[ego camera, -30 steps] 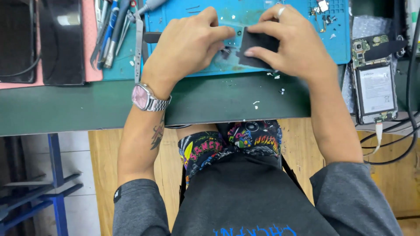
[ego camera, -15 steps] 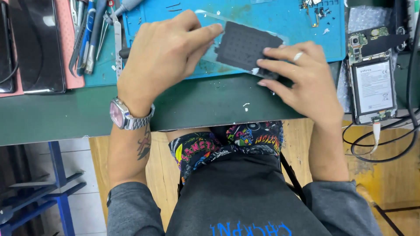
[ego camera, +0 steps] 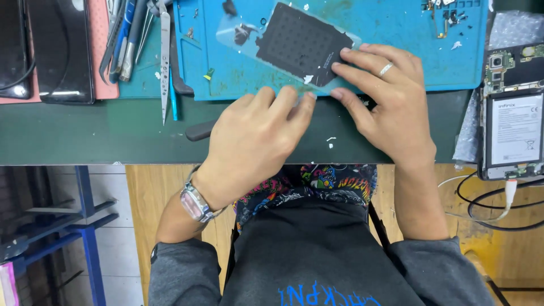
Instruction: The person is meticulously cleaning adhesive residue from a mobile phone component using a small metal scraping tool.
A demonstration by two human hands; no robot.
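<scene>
A clear phone back cover (ego camera: pixel 294 42) with a dark dotted sheet on its inside lies tilted on the blue work mat (ego camera: pixel 396 39). My right hand (ego camera: pixel 391 107), with a ring on one finger, presses its fingertips on the cover's right end and lower edge. My left hand (ego camera: pixel 255 136), a watch on its wrist, rests on the green tabletop with its fingertips at the cover's near edge. A dark tool handle (ego camera: pixel 199 130) sticks out from under the left hand.
Tweezers (ego camera: pixel 165 62) and several pens and tools lie left of the mat. A dark phone (ego camera: pixel 59 51) sits on a pink pad at far left. An opened phone with a white battery (ego camera: pixel 513 127) lies at right, cables below it.
The cover has slid up and left on the mat. My left hand has dropped from the cover's upper left down to its near edge. The right hand stays on the right end.
</scene>
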